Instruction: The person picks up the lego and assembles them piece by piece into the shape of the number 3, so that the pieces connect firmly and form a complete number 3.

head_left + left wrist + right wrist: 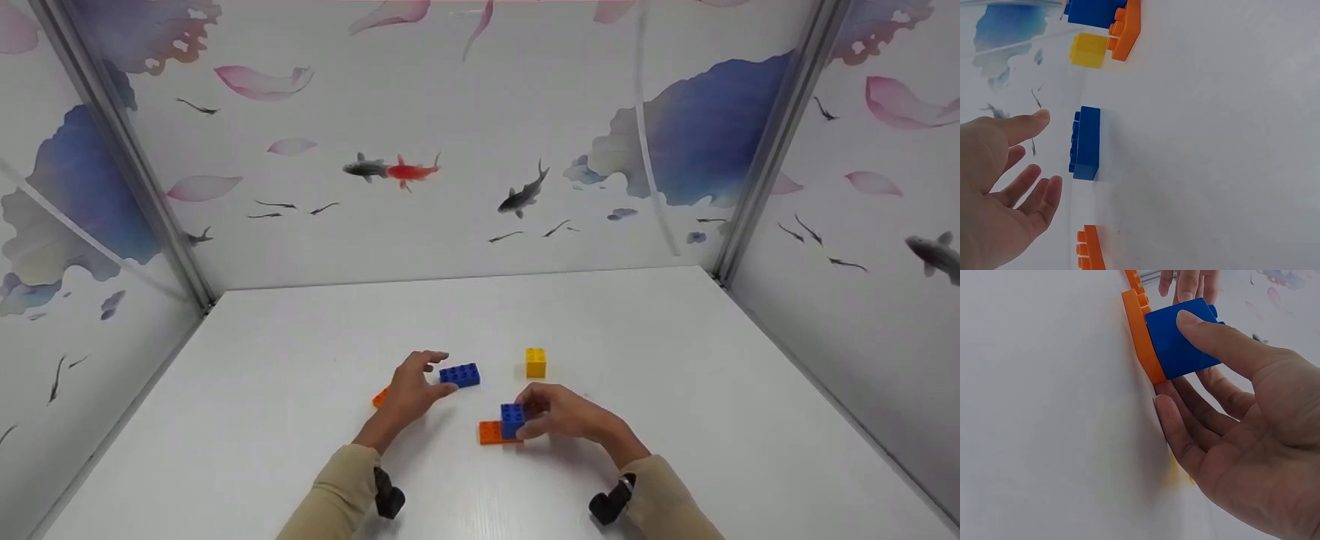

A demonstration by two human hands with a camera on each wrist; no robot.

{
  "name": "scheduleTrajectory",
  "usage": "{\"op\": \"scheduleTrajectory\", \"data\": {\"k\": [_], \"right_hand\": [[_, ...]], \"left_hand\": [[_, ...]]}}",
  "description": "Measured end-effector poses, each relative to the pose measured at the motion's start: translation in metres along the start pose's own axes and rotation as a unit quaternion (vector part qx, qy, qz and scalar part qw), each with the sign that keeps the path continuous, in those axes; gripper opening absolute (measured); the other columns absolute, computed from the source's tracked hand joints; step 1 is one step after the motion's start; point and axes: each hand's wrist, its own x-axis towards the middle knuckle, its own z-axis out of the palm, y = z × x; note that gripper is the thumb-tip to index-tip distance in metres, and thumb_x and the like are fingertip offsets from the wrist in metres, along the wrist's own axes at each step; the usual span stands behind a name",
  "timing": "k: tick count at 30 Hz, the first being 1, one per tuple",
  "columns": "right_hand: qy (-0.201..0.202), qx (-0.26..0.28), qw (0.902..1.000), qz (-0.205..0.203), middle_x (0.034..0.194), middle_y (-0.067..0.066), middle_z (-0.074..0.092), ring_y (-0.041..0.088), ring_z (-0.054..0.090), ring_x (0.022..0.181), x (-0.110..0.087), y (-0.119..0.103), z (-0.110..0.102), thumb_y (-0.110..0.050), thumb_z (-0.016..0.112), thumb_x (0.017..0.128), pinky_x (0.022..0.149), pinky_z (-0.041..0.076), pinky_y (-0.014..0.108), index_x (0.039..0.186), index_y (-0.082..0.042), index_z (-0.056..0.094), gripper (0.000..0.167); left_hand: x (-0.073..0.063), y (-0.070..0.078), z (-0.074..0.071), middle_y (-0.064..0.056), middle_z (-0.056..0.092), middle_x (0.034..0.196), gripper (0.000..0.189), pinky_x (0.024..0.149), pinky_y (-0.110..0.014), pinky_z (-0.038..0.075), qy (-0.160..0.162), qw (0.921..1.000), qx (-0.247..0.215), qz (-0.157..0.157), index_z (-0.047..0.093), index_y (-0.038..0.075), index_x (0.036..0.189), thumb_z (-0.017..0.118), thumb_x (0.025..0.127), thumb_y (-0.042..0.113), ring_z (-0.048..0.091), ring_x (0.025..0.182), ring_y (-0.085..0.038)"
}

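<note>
My right hand grips a small blue block between thumb and fingers. That block sits on the right part of a flat orange brick; in the right wrist view the blue block meets the studded side of the orange brick. Over the table, my left hand has its fingers spread beside a longer blue brick. A gap shows between that hand and the long blue brick in the left wrist view.
A yellow block stands behind my right hand. Another orange brick is partly hidden by my left hand. The white table ends at printed wall panels at the back and sides.
</note>
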Motion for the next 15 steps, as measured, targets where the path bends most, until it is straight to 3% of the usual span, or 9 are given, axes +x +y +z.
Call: {"op": "scheduleTrajectory", "data": {"k": [7,15], "right_hand": [[0.001,-0.002,1.0000,-0.003,0.115,0.003,0.066,0.017,0.059,0.104,-0.001,-0.001,0.001,-0.020,0.082,0.083,0.107,0.050,0.043,0.115,-0.014,0.063,0.038],[-0.002,0.006,1.0000,0.006,0.116,0.003,0.065,0.019,0.058,0.104,0.000,0.001,-0.001,-0.021,0.082,0.084,0.107,0.049,0.044,0.115,-0.016,0.063,0.037]], "left_hand": [[0.014,-0.003,0.003,-0.016,0.054,0.143,0.058,0.110,-0.049,0.046,-0.016,0.9998,0.012,-0.007,0.055,0.007,0.140,0.078,0.087,0.014,0.052,0.130,-0.034],[0.021,-0.002,0.006,-0.017,0.052,0.146,0.061,0.113,-0.051,0.043,-0.028,0.9991,0.015,-0.027,0.052,0.007,0.142,0.078,0.087,0.013,0.050,0.134,-0.036]]}}
